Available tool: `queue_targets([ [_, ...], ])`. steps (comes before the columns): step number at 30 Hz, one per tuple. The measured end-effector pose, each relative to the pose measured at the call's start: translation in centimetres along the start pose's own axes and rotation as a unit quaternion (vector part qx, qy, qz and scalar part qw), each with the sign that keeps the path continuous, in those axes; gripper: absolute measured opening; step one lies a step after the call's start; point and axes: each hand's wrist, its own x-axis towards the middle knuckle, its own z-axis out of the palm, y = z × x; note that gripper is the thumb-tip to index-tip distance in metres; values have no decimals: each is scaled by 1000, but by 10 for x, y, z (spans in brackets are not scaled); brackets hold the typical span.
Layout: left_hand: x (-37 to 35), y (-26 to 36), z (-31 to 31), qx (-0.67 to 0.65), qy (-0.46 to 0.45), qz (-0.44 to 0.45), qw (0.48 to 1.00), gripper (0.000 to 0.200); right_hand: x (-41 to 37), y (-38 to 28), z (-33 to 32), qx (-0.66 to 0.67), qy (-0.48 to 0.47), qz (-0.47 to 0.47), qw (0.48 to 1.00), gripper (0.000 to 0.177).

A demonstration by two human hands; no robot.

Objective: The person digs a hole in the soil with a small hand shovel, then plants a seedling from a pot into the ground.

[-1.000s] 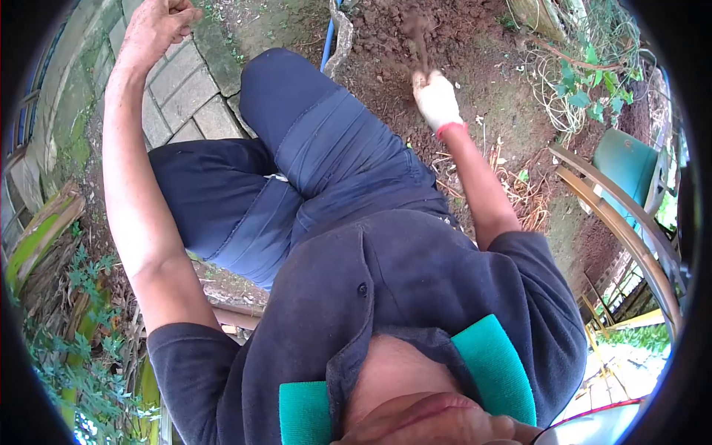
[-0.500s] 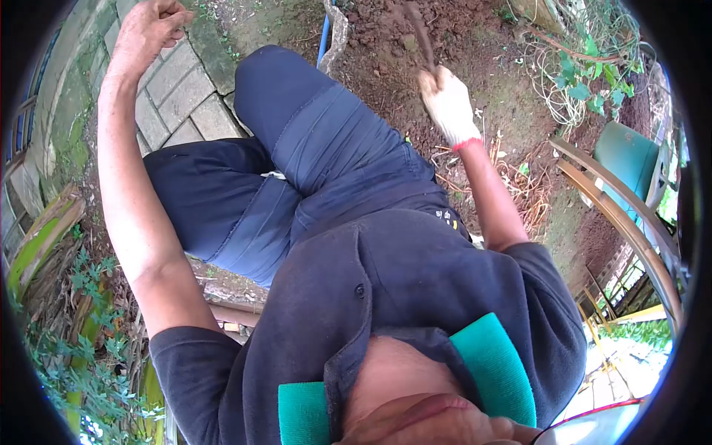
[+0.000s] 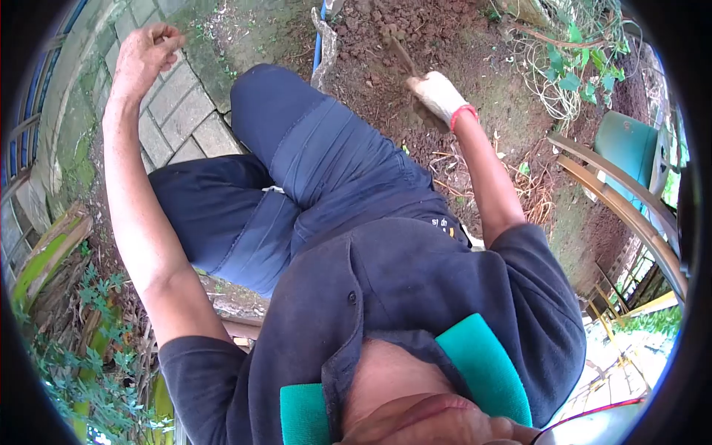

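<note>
Nearest, the bent knees (image 3: 311,163) in dark blue trousers are seen. Further out, the left hand (image 3: 144,55) is held above the paving bricks (image 3: 185,111), curled into a loose fist; whether anything is pinched cannot be told. Farthest, a thin digging tool (image 3: 404,55) is gripped tightly by the gloved right hand (image 3: 439,96), with its tip set in the loose soil (image 3: 445,30).
</note>
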Motion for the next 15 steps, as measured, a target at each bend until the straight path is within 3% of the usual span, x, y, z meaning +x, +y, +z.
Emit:
queue_targets([
  [1, -3, -1, 0, -11, 4, -9, 1000, 28, -7, -9, -3, 28, 20, -6, 999, 50],
  [4, -4, -2, -7, -30, -12, -19, 999, 30, 33, -17, 16, 18, 253, -163, 953, 51],
  [6, 1, -3, -4, -27, 4, -10, 1000, 30, 57, -34, 25, -64, 345, -232, 907, 51],
  [8, 1, 0, -4, -14, 10, -7, 1000, 29, 59, -50, 25, -20, 39, -131, 990, 49],
  [10, -2, 7, -5, 0, 10, -16, 1000, 29, 6, -82, -6, -19, 14, -21, 1000, 45],
  [13, -1, 5, -7, -26, 25, -8, 999, 29, 19, -72, 7, -80, 254, -249, 931, 46],
  [14, 0, 4, -7, -30, 34, -9, 999, 29, 20, -75, 20, -80, 341, -282, 893, 47],
  [15, 1, 3, -6, -18, 34, -1, 999, 29, 30, -72, 32, -53, 356, -266, 894, 51],
])
